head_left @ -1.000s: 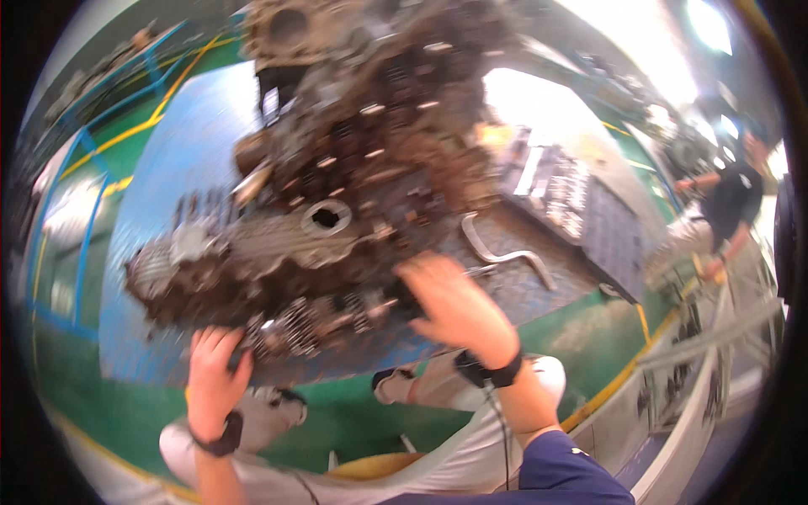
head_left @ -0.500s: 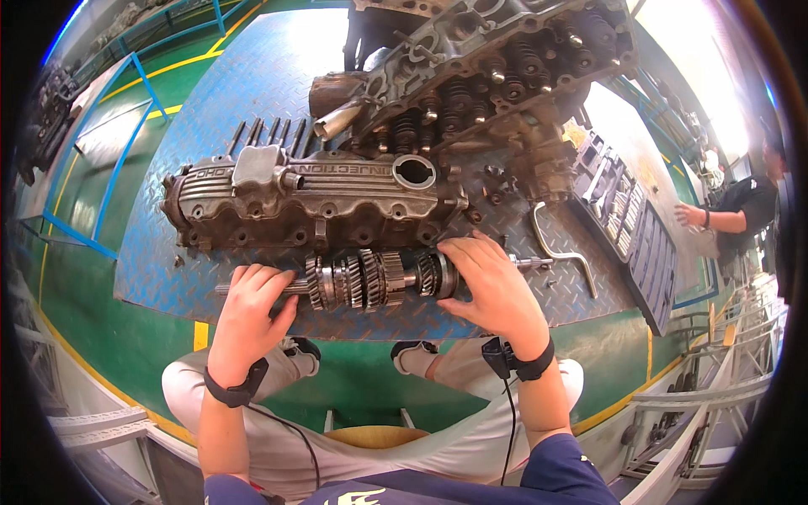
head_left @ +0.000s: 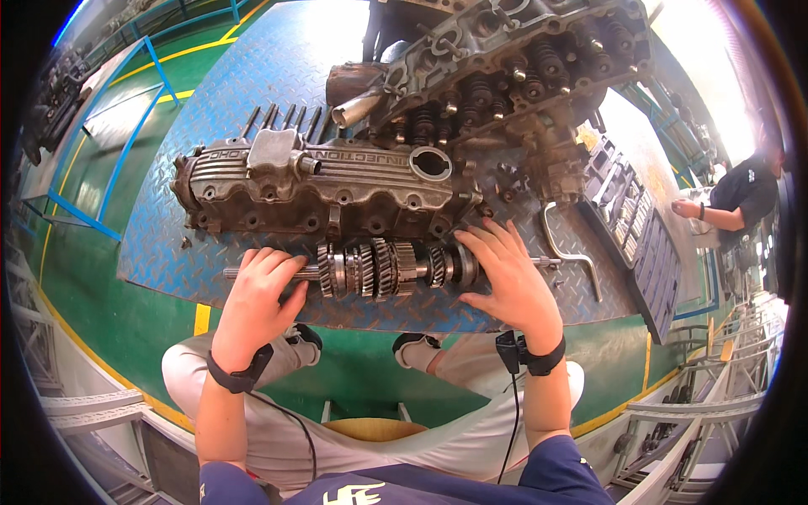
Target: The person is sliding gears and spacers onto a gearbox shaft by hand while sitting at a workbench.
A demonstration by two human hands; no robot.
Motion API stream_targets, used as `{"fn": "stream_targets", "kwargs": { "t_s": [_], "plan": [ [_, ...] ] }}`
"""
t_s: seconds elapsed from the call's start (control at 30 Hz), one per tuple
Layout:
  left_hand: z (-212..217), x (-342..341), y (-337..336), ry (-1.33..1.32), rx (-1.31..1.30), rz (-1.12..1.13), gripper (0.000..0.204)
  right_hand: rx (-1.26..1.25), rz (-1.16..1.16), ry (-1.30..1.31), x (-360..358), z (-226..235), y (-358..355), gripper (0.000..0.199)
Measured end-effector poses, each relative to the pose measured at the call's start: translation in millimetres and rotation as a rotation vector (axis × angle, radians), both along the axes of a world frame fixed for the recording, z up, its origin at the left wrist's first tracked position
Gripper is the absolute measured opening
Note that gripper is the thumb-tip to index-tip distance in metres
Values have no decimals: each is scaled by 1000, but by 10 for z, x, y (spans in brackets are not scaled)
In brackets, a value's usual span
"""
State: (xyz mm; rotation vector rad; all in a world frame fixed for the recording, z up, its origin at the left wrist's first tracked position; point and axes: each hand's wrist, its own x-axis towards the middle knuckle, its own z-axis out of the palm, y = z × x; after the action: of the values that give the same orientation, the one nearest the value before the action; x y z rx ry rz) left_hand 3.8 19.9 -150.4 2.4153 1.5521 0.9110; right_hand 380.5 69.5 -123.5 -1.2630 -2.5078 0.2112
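A steel gear shaft (head_left: 407, 268) with several toothed gears lies crosswise along the near edge of the blue metal table (head_left: 199, 286). At its left end my left hand (head_left: 261, 295) is closed around the bare splined part, thumb on the near side. My right hand (head_left: 512, 273) spans the right end, fingers over the far side of the last round collar (head_left: 465, 268) and thumb on the near side; the palm hides part of the shaft. Just beyond lies a ribbed metal valve cover (head_left: 362, 172), close to my right fingertips.
A large cylinder head (head_left: 522, 71) with springs rests tilted at the back right. A bent metal rod (head_left: 570, 251) and an open tool case (head_left: 631, 231) lie to the right. Studs (head_left: 286, 122) stand behind the valve cover. Another person (head_left: 745, 198) is at far right.
The view has shifted slightly. Both my hands stay at the two ends of the gear shaft, which has barely moved. The other person's hand at the far right has drawn in.
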Motion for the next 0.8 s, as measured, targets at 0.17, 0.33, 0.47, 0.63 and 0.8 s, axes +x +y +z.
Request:
{"fn": "stream_targets", "kwargs": {
  "t_s": [0.17,0.33,0.47,0.63,0.8],
  "plan": [
    [-14,2,1,-4,-1,0,33,76,35,-75,-73,-61,29,87],
    [-4,-15,-13,-3,-8,-1,33,9,84,13,-129,-53,31,86],
    [-33,-5,-7,-19,-6,-6,33,24,58,16,-154,-80,14,86],
    [-61,-58,-13,14,9,-8,30,33,47,27,-169,-94,30,87],
    [-70,-84,30,9,28,-38,31,-17,53,48,-128,-96,25,87]
  ]
}}
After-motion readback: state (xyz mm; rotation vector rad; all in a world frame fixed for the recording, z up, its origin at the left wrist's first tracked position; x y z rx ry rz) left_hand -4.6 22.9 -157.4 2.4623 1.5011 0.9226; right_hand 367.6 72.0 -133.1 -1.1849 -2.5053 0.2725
